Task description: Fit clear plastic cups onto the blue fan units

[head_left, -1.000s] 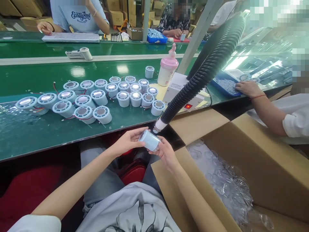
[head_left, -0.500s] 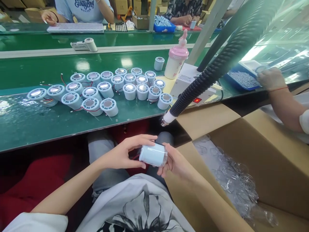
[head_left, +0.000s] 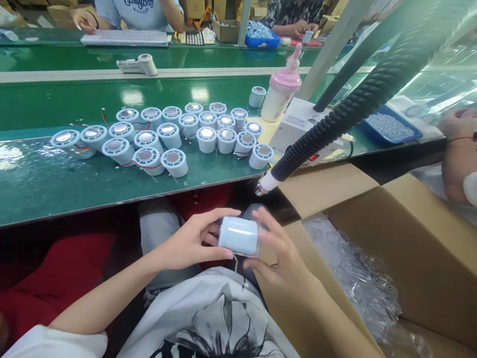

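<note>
In the head view, a large brown cardboard box (head_left: 410, 233) stands open at the right, beside the person's lap, and holds a heap of clear, round plastic covers (head_left: 357, 278). Farther off on the green conveyor table (head_left: 55, 189), a shallow blue plastic tray (head_left: 391, 129) is filled with small pale parts too fine to make out.

The short pale-blue plastic cylinder (head_left: 238, 235) is held over the lap, below the table edge and just left of the box's near corner. It lies on its side with its long axis about level, one end toward each hand; the right end looks clear (a transparent cap, as far as can be told). Thin red and black wires (head_left: 238, 266) hang from its underside.

The left hand (head_left: 190, 241) is curled around the cylinder's left end, thumb below and fingers over the top, gripping it. The right hand (head_left: 279, 253) is spread fairly wide, fingers blurred, its fingertips at the clear right end; whether it grips there cannot be told.

On the table a cluster of matching pale-blue cylindrical housings (head_left: 167, 134) stands upright, a black ribbed hose (head_left: 335, 119) slanting down beside them, near a pink-capped bottle (head_left: 279, 94).
</note>
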Motion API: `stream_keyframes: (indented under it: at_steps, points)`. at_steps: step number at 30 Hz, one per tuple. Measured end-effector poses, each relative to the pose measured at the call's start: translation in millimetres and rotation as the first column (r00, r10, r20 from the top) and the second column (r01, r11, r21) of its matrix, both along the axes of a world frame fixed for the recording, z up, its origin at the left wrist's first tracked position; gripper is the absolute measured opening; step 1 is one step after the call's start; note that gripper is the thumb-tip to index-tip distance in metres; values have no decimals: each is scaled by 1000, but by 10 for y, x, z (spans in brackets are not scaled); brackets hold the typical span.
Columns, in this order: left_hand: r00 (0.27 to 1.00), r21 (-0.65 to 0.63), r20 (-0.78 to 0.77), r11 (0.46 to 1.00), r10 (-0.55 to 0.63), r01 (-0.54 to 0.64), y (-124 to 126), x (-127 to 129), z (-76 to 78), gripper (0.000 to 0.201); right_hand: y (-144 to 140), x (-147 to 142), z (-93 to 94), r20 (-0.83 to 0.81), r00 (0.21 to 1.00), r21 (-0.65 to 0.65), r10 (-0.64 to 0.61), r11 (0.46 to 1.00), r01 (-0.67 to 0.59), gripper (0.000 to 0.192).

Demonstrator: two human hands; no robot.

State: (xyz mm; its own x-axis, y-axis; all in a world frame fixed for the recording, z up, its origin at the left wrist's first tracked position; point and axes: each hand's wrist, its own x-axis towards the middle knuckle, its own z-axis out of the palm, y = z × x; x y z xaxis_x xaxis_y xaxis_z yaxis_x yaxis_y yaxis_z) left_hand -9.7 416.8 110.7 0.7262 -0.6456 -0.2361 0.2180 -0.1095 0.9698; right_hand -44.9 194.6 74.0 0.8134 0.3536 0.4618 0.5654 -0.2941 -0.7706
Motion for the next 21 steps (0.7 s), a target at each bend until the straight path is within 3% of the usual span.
stream_keyframes:
  at_steps: [2, 5, 8, 12, 15, 19, 21]
  points:
    - [1000, 0, -8, 1000, -22, 22, 14, 9, -12, 66, -21, 2, -2, 131, 990, -72, 45, 997, -36, 61]
    - [991, -22, 120, 998, -62, 65, 33, 29, -20, 71, -19, 0, 26, -178, 981, 103, 71, 993, -53, 55]
    - [986, -73, 145, 992, -87, 98, 42, 46, -5, 67, -18, -5, 61, -431, 891, 309, 145, 951, -5, 43]
    - [993, -82, -40, 990, -115, 112, 42, 63, -14, 68, -45, -6, 95, -438, 897, 213, 56, 976, 43, 42]
    - [980, -73, -147, 990, -134, 124, 5, 44, -116, 70, -12, -23, 89, -459, 888, 137, -4, 988, 75, 39]
    - [967, 2, -228, 993, -118, 122, -100, 5, -263, 68, 8, -1, -58, -675, 726, 255, 132, 965, 62, 47]
    - [969, 91, -222, 987, -113, 136, -79, 114, -220, 66, -181, 101, -216, -727, 686, 186, 25, 969, 161, 49]
